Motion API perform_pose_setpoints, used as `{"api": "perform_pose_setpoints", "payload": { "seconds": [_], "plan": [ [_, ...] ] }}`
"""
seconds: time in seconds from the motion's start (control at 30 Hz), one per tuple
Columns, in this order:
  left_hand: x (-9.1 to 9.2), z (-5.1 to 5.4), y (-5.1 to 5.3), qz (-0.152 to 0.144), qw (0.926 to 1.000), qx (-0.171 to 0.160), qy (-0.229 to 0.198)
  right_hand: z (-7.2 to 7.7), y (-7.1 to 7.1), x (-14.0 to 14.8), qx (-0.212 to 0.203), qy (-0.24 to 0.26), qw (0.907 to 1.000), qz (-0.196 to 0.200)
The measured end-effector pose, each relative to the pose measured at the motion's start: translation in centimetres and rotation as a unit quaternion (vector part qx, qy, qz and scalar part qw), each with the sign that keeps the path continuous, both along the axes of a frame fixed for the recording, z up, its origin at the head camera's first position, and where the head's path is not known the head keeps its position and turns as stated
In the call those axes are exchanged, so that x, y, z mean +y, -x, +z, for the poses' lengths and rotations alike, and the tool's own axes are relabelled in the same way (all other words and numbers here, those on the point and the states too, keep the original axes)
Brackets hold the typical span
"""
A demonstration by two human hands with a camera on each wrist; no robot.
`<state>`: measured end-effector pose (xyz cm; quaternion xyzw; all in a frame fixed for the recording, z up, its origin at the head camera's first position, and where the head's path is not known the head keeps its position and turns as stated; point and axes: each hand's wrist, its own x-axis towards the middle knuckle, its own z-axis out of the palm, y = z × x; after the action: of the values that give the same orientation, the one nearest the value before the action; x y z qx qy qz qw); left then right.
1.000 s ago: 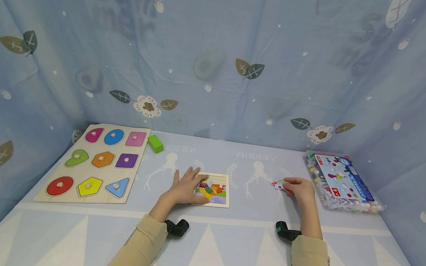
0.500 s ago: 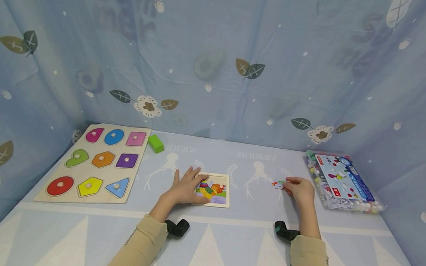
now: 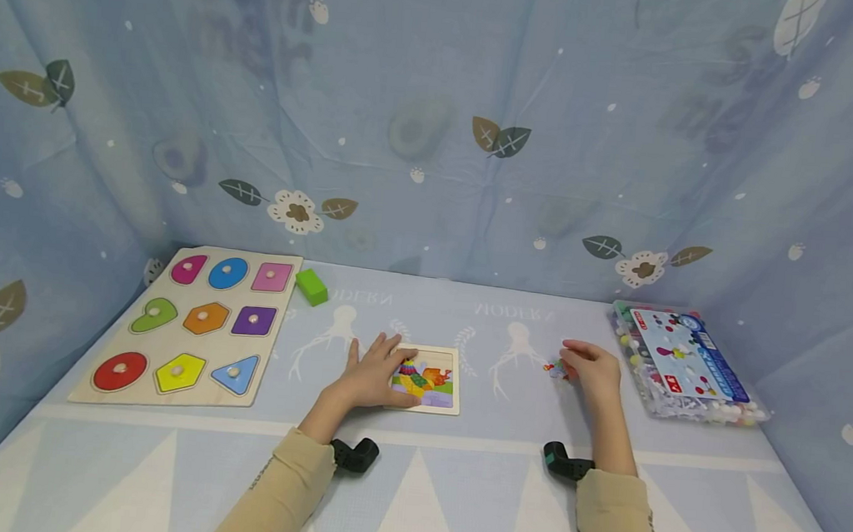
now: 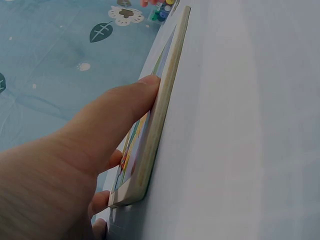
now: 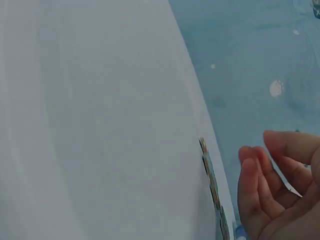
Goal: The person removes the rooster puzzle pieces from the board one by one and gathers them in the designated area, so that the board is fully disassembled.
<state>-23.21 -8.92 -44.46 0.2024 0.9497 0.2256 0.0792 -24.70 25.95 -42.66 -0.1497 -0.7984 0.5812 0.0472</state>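
Observation:
In the head view, my left hand (image 3: 368, 376) rests on the left part of a small wooden-framed jigsaw puzzle (image 3: 435, 396). Its thumb lies straight along the near rim, as the left wrist view shows, with other fingers by the left end of the frame (image 4: 160, 112). A colourful rooster-like picture fills much of the frame. To the right, my right hand (image 3: 593, 373) hovers over loose jigsaw pieces (image 3: 557, 369) on the table. In the right wrist view its thumb stands apart from the bent fingers (image 5: 247, 185), and no piece shows at the fingertips. The pieces (image 5: 212, 187) appear edge-on below.
A wooden shape board (image 3: 183, 339) with knobbed shapes lies at the left. A green block (image 3: 312, 288) sits beside its far right corner. On the right is a clear plastic box (image 3: 689, 366) of small coloured beads. A patterned curtain (image 3: 437, 133) stands behind the table.
My right hand has risen slightly and shifted left; the pieces it was touching lie below its fingers. The left hand and framed puzzle have stayed in place.

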Motion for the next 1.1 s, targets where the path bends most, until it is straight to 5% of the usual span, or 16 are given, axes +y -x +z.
{"api": "perform_pose_setpoints", "payload": {
  "seconds": [0.13,1.1],
  "plan": [
    [0.0,0.1,-0.1,0.0,1.0,-0.001,-0.003,0.1,0.2,-1.3,0.016,0.042,0.9989,0.011],
    [0.1,0.1,0.0,0.003,1.0,-0.004,0.001,-0.1,1.4,-11.2,0.033,0.033,0.9944,0.095]
  ]
}}
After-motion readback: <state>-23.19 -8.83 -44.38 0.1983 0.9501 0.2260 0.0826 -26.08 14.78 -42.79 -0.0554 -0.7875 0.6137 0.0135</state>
